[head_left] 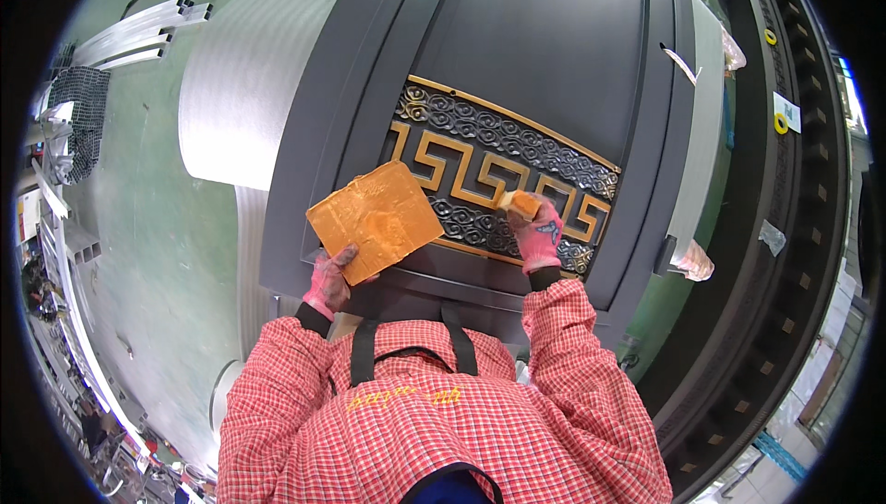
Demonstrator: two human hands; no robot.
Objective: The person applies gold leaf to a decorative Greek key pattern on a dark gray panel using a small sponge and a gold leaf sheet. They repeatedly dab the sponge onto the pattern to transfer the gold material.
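Observation:
Thumb on top, my left hand (329, 284) grips the near edge of a flat square board (374, 222) coated in gold paint. Over the right part of the ornamental strip, my right hand (537, 238) is closed on a small sponge (520, 204) with a gold-stained face. Both hands wear pink gloves. A dark grey door panel (554, 33) lies in front of me. Set across it, the relief strip (498, 139) has a gold key-pattern band (452, 170) between dark scrollwork bands with gold borders. The board covers part of its left end. Whether the sponge touches the relief, I cannot tell.
A white foam sheet (254, 79) extends beyond the door's left side over the green floor (157, 218). Metal tubes (138, 35) lie at the far left. A long dark frame (784, 246) runs along the right, with yellow tape rolls (781, 124) on it.

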